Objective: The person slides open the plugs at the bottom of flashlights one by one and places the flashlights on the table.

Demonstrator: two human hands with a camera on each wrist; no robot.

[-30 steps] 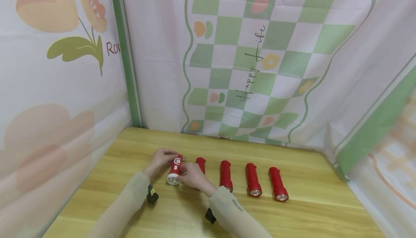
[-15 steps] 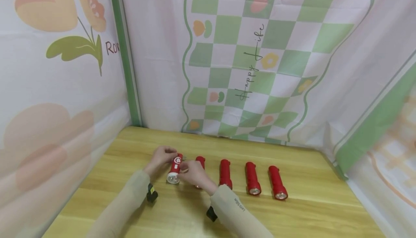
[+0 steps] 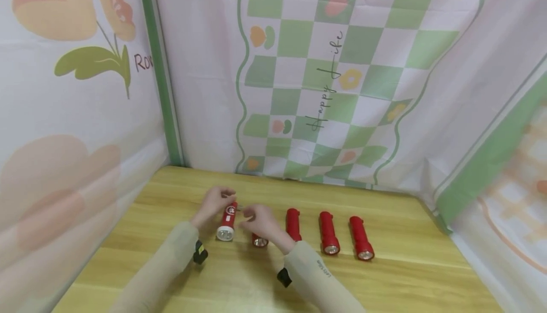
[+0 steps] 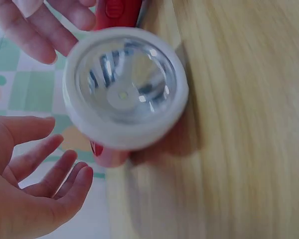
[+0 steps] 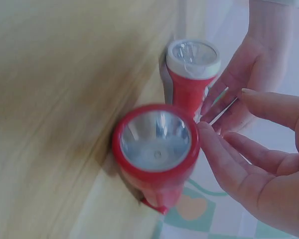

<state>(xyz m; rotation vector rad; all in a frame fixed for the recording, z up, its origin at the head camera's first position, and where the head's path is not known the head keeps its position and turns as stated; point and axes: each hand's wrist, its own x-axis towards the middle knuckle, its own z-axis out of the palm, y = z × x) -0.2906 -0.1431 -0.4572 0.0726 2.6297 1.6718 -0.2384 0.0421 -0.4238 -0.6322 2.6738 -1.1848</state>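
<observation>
A red flashlight with a white head (image 3: 228,221) lies on the table, its lens turned toward me and a pale print on its body. The left hand (image 3: 215,203) hovers by its tail end, fingers apart from it. In the left wrist view the white lens rim (image 4: 177,89) faces the camera, with the left hand (image 4: 32,184) relaxed beside it. To the right, the right hand (image 3: 262,222) is held with bent fingers and nothing in them, partly hiding an all-red flashlight (image 3: 259,241). That red flashlight (image 5: 162,184) lies below the right hand (image 5: 269,159) in the right wrist view.
More red flashlights lie in a row to the right: one (image 3: 293,222) partly behind the right forearm, a second (image 3: 328,232), and a third (image 3: 361,237) at the row's end. Patterned curtains (image 3: 205,113) border the wooden table (image 3: 410,275) at the back and sides.
Both hands have let go of the white-headed flashlight. The left hand lifted slightly away from its tail; the right hand drew to the right over the neighboring red flashlight.
</observation>
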